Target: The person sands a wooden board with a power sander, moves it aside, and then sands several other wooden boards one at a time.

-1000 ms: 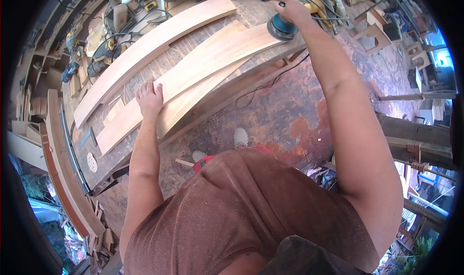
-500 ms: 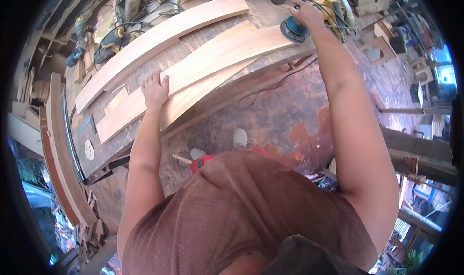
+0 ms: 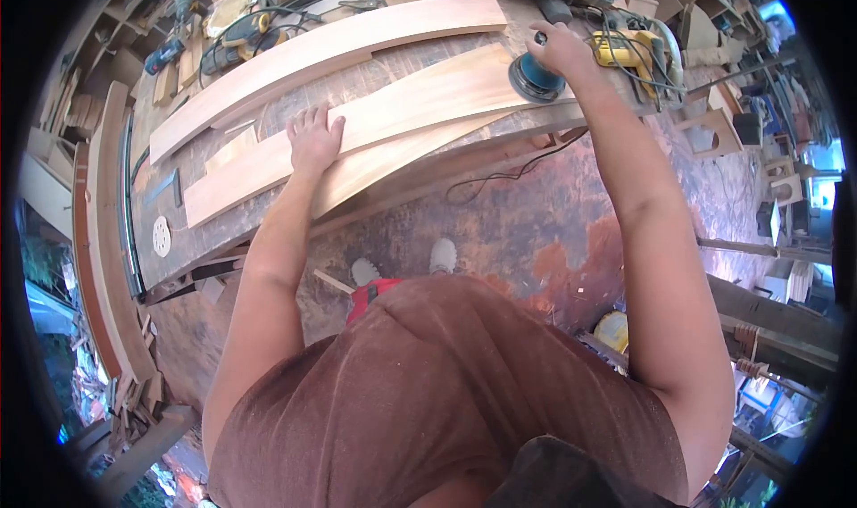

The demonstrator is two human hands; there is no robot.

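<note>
My right hand (image 3: 564, 51) is wrapped round the top of a blue-green orbital sander (image 3: 536, 79). The sander's round base rests on the right part of a long, pale, curved wooden board (image 3: 420, 102). Flat on the same board, farther left, lies my left hand (image 3: 314, 140) with its fingers spread. Under this board a second, thinner wooden piece (image 3: 384, 173) sticks out toward me. Another curved board (image 3: 330, 53) lies behind, roughly parallel. The sander hides part of the board's right end.
The boards lie on a worn workbench (image 3: 165, 271). A yellow power tool (image 3: 629, 51) with cables sits right of the sander. At the left are a perforated disc (image 3: 162, 237) and a square (image 3: 163, 189). Behind are more power tools; a cord (image 3: 500, 176) hangs at the front edge.
The sander in my right hand has moved left along the board, away from the yellow tool. My left hand stays on the board. The whole view has shifted slightly.
</note>
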